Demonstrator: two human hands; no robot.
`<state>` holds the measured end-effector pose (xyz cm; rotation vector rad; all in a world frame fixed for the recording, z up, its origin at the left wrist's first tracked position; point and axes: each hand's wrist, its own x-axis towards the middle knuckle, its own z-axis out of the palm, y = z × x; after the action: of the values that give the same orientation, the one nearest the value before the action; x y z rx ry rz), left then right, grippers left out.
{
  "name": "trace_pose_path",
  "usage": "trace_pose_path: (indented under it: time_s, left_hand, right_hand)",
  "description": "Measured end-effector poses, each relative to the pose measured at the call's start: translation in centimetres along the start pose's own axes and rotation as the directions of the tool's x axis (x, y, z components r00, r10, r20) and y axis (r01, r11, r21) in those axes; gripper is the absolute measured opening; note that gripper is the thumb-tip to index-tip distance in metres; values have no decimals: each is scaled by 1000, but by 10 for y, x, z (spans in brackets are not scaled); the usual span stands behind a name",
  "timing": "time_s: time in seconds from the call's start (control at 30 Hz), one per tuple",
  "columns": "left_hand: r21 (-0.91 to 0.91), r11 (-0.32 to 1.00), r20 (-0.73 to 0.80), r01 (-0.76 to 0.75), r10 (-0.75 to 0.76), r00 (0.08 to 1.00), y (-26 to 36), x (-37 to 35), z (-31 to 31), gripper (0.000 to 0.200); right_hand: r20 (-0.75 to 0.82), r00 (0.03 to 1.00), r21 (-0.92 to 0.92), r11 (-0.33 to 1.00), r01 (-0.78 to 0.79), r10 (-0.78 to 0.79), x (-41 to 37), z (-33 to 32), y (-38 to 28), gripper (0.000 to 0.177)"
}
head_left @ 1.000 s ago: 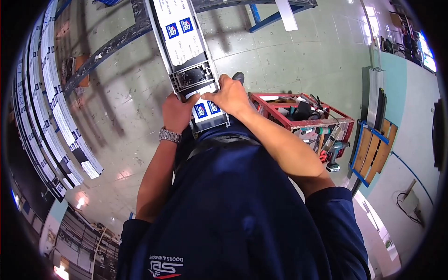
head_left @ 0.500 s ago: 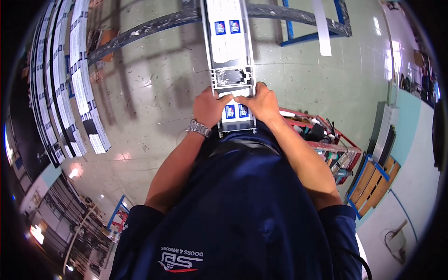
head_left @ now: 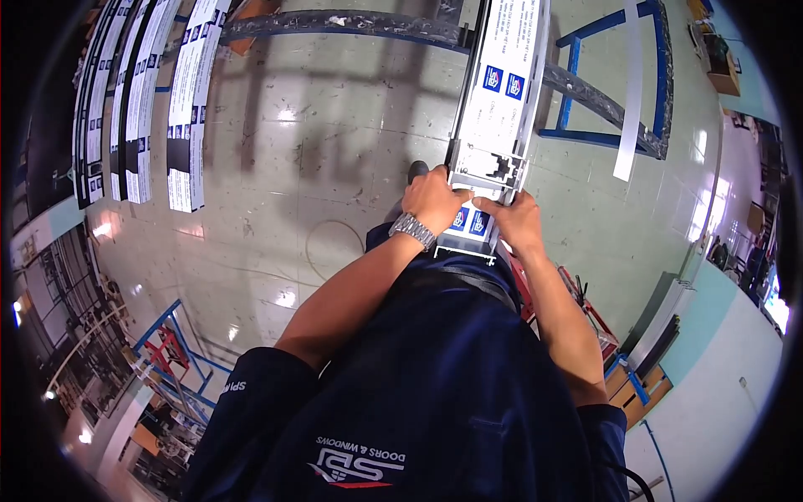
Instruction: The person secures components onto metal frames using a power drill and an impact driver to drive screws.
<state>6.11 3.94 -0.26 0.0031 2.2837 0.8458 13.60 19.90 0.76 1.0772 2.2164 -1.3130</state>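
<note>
A long aluminium profile (head_left: pixel 499 117) with white printed film and blue logo stickers runs from my waist toward the top of the view. Near its close end is a machined cut-out (head_left: pixel 485 166) with a dark, jagged opening. On the left edge of the profile, just past my wristwatch, my left hand (head_left: pixel 433 201) is closed, thumb resting on the film. My right hand (head_left: pixel 517 221) grips the opposite edge, its thumb pointing inward near the other thumb. Most of the fingers are hidden under or beside the profile. The open end of the profile sits close against my belt.
A scuffed dark support bar (head_left: pixel 360 25) passes beneath the profile. Blue metal stand frames (head_left: pixel 569 92) are at the upper right, with a white strip (head_left: pixel 629 100) over them. Film-wrapped profiles (head_left: pixel 191 100) lie at the left. A red cart (head_left: pixel 590 314) is partly hidden by my right arm.
My view has turned, and the profile with both hands now appears farther right and tilted. Both hands keep their grip. A dark shoe now shows beside my left hand.
</note>
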Motion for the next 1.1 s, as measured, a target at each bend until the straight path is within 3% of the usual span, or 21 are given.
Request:
trace_pose_path:
  time_s: [0.27,0.57,0.9,1.0,1.1]
  left_hand:
    - [9,1000,46,11,-11,999,3,0,-3,48]
    - [0,997,-74,-81,81,994,0,-4,0,46]
    - [-6,993,-99,-119,118,988,-6,-2,5,48]
    - [10,997,-26,-83,83,996,-4,-1,2,44]
    - [32,987,-54,-157,159,986,-19,6,12,46]
  right_hand:
    - [36,998,9,999,-52,52,-4,-6,-16,48]
    - [-3,1000,-86,996,7,-7,4,-1,3,51]
    - [6,998,-67,995,70,-69,5,-1,7,49]
    - [-16,998,-39,997,65,-66,7,2,13,50]
    - [-6,997,-39,997,73,-74,6,3,13,52]
